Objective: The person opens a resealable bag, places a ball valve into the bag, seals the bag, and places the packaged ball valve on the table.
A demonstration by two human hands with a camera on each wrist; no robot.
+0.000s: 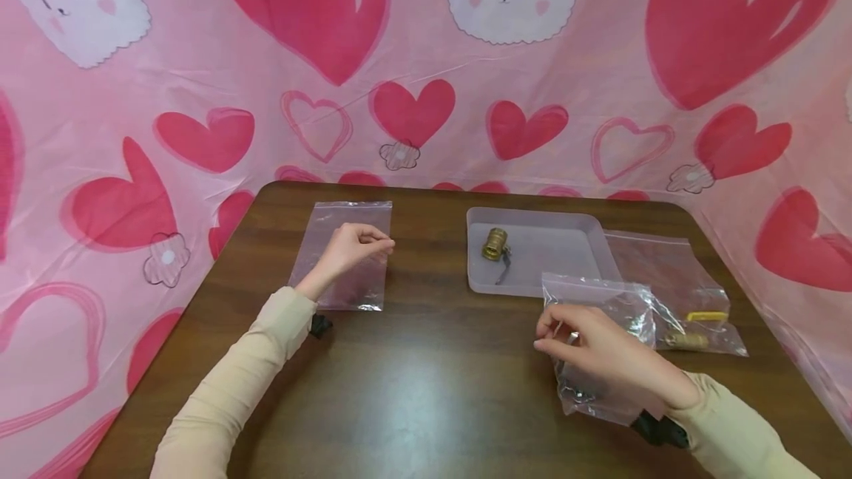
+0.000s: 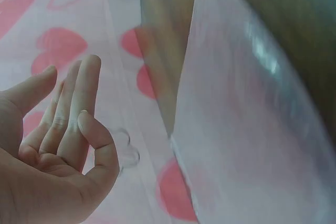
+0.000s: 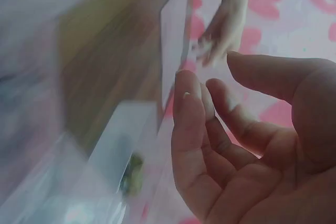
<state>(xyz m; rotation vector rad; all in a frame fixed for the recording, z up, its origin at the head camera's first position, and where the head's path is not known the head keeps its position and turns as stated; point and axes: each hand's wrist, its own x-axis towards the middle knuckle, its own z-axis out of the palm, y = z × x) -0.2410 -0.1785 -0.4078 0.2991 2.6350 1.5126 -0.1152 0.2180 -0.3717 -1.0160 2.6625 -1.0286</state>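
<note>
My left hand [image 1: 349, 251] hovers above a flat clear zip bag [image 1: 356, 290] on the left of the table. Its fingers are loosely bent with nothing between them, as the left hand [image 2: 68, 145] in the left wrist view also shows. Over a crumpled clear zip bag [image 1: 599, 401] at the right is my right hand [image 1: 602, 342], thumb apart from its bent fingers, holding nothing. Something shiny inside that bag is partly hidden by the hand. In the translucent plastic tray [image 1: 552, 250] lies a brass valve [image 1: 495, 244] with a dark lever beside it.
Farther right lies another clear zip bag [image 1: 655, 265] containing a brass fitting [image 1: 687, 341] and a yellow handle [image 1: 707, 316]. The brown wooden table [image 1: 399, 398] ends at a pink heart-print cloth [image 1: 426, 43] behind and at the sides.
</note>
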